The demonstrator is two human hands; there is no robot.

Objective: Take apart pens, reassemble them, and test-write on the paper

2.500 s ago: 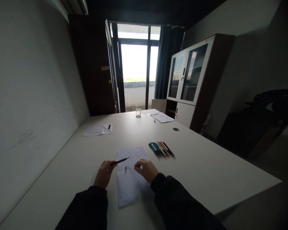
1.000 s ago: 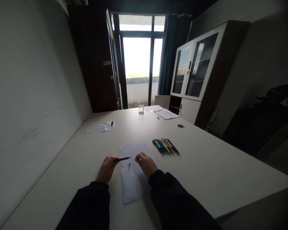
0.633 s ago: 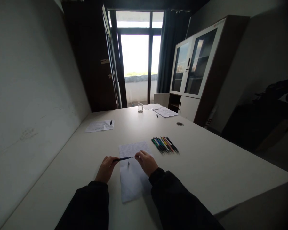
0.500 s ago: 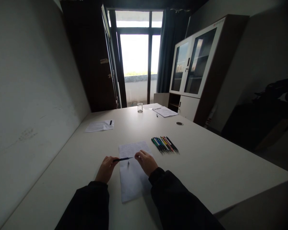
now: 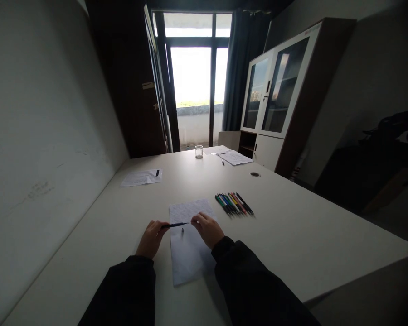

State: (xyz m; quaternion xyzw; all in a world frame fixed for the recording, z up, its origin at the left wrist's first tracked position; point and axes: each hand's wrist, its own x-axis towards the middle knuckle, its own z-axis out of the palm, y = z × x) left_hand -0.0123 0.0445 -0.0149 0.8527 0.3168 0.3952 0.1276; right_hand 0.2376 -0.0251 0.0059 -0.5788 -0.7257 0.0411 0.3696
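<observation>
My left hand (image 5: 151, 239) is closed on the rear part of a dark pen (image 5: 175, 225), held level with its thin point towards the right. Just past that point, my right hand (image 5: 208, 231) is pinched; whatever its fingertips hold is too small or hidden to make out. Both hands are over a sheet of paper (image 5: 190, 265) with handwriting on its far part. A small grey cone-shaped piece, like a pen tip (image 5: 182, 230), stands on the paper below the pen.
Right of the paper lies a row of several coloured pens (image 5: 234, 204). Farther back are a glass cup (image 5: 199, 152), a stack of written papers (image 5: 236, 157) with a pen beside it, and another sheet (image 5: 139, 178) at left. A round cable hole (image 5: 255, 174) sits in the table (image 5: 292, 226).
Both hands keep nearly the same pose, pen still in the left. The whole view has shifted very slightly.
</observation>
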